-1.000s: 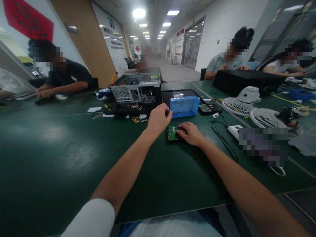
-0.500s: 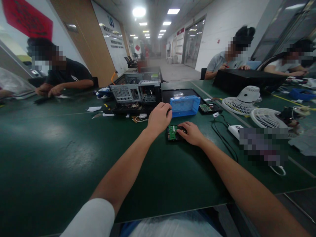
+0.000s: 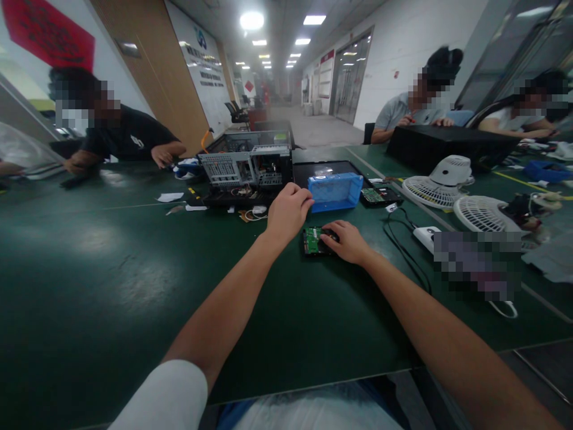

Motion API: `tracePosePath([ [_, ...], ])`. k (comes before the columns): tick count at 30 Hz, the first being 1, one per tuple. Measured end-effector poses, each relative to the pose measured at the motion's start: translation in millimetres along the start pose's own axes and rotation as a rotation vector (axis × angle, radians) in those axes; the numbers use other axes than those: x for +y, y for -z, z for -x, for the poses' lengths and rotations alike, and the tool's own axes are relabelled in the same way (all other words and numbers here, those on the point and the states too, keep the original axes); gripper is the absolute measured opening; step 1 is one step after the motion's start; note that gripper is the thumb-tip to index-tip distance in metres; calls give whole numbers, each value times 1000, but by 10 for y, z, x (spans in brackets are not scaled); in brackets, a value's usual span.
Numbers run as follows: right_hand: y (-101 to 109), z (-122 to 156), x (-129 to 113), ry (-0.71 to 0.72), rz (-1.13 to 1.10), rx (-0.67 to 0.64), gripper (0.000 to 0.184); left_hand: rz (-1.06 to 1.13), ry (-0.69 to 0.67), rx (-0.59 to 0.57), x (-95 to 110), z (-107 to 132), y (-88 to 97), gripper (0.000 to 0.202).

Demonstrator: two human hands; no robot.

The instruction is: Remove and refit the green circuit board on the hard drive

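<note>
My right hand (image 3: 347,242) rests over the right part of a hard drive (image 3: 312,242), with thumb and fingers gripping it. The drive lies flat on the green table, its green circuit board facing up. My left hand (image 3: 289,210) is closed in a pinch just left of a blue plastic bin (image 3: 336,194). Whatever its fingertips hold, if anything, is hidden. The bin is tipped on its side, its opening towards me. Behind my left hand stands an open computer case (image 3: 248,167).
To the right are another circuit-board device (image 3: 380,196), black cables (image 3: 405,248), a white power strip (image 3: 426,237) and white fan parts (image 3: 436,190). A black case (image 3: 447,146) stands farther back. Paper scraps (image 3: 170,197) lie left. Co-workers sit across the table.
My left fingers have drawn closer together and shifted slightly. My right hand and the hard drive stay put. A co-worker at left has moved one hand rightward.
</note>
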State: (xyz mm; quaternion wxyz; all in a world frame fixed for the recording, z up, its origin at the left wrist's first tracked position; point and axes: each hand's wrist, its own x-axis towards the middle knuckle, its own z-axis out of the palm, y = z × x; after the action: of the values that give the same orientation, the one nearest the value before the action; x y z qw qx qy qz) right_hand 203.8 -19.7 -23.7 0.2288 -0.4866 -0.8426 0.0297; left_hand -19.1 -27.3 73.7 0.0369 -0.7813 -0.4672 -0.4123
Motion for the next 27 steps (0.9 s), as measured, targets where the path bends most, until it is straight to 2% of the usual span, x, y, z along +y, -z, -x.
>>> tracePosePath([
  [5,-13,-3,8,6,-3,7,40,16,-29,-38,-5,-6,0,16],
  [10,-21,0,15,9,-1,13,39,45,-58,-35,3,-2,-8,11],
  [15,-14,3,14,9,-2,14,39,69,-28,-26,7,1,-35,7],
  [24,0,3,3,8,-4,15,37,123,53,36,-22,4,-65,21],
  [27,2,5,4,11,-4,17,37,134,51,51,-30,-2,-65,21],
])
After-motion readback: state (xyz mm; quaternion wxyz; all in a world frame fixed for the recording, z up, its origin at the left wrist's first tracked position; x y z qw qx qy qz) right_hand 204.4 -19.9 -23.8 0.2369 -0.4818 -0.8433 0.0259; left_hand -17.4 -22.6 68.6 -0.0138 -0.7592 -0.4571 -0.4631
